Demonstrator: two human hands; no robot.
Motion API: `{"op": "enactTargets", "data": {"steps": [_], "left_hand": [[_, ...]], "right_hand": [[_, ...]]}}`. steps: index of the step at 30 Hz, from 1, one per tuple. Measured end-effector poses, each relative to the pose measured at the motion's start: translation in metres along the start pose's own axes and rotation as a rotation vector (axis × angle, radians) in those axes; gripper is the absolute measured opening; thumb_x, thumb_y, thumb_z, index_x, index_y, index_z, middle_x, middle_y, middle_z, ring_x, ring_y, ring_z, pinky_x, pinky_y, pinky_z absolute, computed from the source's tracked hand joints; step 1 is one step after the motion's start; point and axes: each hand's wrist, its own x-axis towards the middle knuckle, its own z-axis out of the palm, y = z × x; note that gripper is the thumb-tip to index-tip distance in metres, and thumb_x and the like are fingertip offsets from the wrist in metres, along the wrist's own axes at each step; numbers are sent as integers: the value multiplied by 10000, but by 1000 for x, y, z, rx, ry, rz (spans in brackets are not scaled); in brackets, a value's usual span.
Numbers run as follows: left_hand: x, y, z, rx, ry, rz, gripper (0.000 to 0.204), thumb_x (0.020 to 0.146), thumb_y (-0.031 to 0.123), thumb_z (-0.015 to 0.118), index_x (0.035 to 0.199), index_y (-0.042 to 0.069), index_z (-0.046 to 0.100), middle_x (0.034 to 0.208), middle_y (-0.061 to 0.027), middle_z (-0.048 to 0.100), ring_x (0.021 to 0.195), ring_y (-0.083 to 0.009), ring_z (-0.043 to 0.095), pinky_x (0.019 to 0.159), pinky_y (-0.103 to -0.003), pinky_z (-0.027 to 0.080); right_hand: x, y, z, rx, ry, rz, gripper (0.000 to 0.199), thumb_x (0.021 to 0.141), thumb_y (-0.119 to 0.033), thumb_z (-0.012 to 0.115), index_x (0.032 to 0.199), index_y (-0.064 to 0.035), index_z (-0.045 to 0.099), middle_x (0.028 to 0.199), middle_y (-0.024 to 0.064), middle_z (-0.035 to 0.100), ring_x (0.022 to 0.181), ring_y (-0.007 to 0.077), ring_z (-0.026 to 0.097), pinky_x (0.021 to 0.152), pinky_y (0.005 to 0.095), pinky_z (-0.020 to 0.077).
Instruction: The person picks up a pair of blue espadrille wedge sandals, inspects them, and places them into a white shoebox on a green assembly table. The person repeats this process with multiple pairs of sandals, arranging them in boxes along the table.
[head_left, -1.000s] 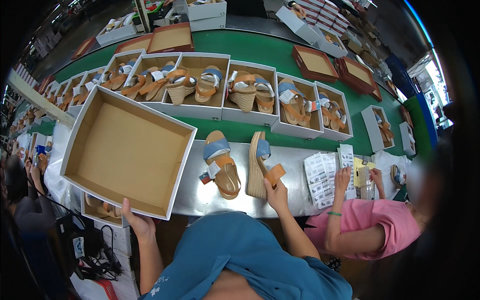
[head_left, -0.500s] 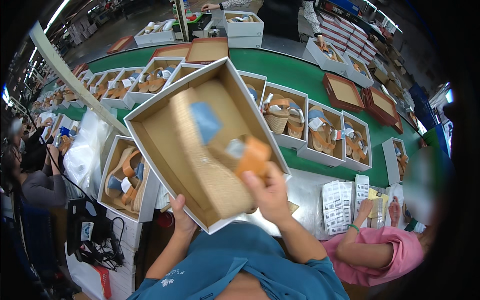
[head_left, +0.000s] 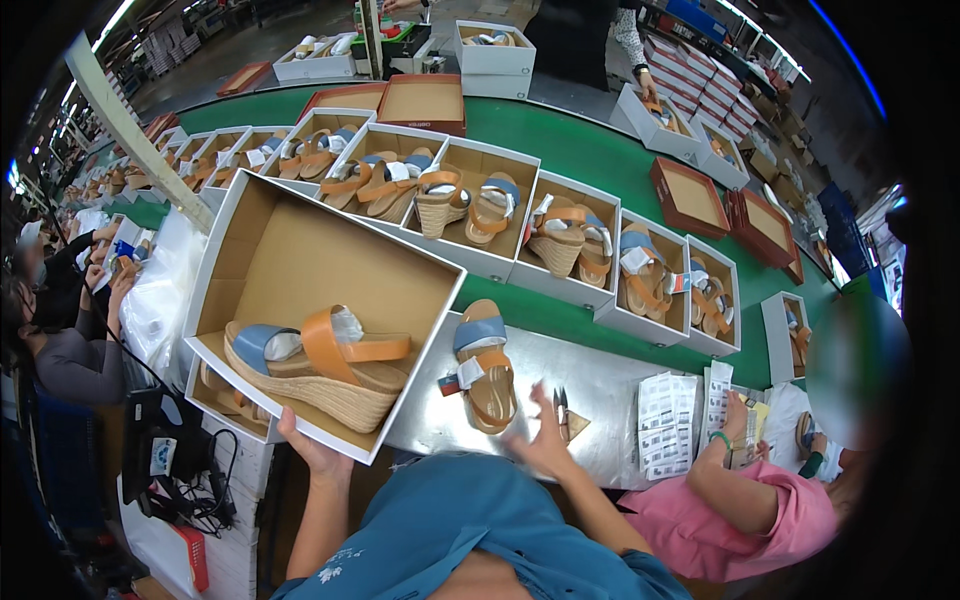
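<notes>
My left hand point(head_left: 318, 447) grips the lower edge of a white shoe box point(head_left: 310, 245) with a tan inside, tilted toward me. One wedge sandal point(head_left: 375, 395), with blue and orange straps and a woven sole, lies on its side along the box's lower wall. A second sandal point(head_left: 484, 372) rests sole down on the metal tabletop, a dark tag and white wrapping on its strap. Beside its heel, my right hand point(head_left: 542, 440) is slightly blurred, with fingers apart and nothing in them. Small thread snips point(head_left: 562, 408) lie just beyond that hand.
Open boxes of sandals point(head_left: 470, 235) line the green conveyor point(head_left: 500, 125). Label sheets point(head_left: 667, 425) lie on the metal table point(head_left: 600, 365) at right, near a co-worker in pink point(head_left: 735, 510). Another sandal box sits partly under mine. Brown lids point(head_left: 690, 195) are on the conveyor.
My right hand has let go of the sandal, which now lies in the box, and moved down beside the other sandal. The box has shifted left and turned, uncovering the tabletop sandal.
</notes>
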Motion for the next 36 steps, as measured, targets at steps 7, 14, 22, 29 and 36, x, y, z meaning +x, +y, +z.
{"op": "enactTargets", "data": {"steps": [7,14,22,29,36], "left_hand": [[5,-1,8,62,-28,-34,705,876,509,509,1377,33,363,1317,-136,484,1223,-268,480,1030,-391,400],[8,9,-20,147,-81,-119,741,836,529,534,1363,32,377,1277,-149,501,1189,-280,505,1010,-396,422],[0,-27,-47,242,-176,-207,775,769,420,608,1368,12,334,1213,-156,509,1110,-276,550,956,-401,467],[-13,-41,-29,210,-312,-363,811,723,384,663,1360,-12,355,1230,-161,514,1120,-285,550,961,-410,469],[-13,-34,-24,190,-315,-407,764,745,499,608,1314,19,436,1234,-148,546,1127,-282,551,966,-413,460]], "right_hand": [[30,5,58,146,114,60,1072,766,-248,796,1490,65,70,1320,279,480,1228,356,503,1043,381,387],[69,-6,-30,274,872,-64,641,911,-131,643,1429,38,306,1293,183,524,1169,236,528,1013,329,403],[69,-197,-166,-88,678,-738,409,830,-266,732,1112,-2,601,1044,135,611,945,232,605,844,321,482],[155,-260,-89,-234,136,-702,319,874,-336,666,933,-23,647,905,151,645,828,302,638,746,373,505],[188,-226,-30,-575,291,-980,276,818,-279,696,952,-46,634,959,108,613,995,286,585,875,421,457]]}}
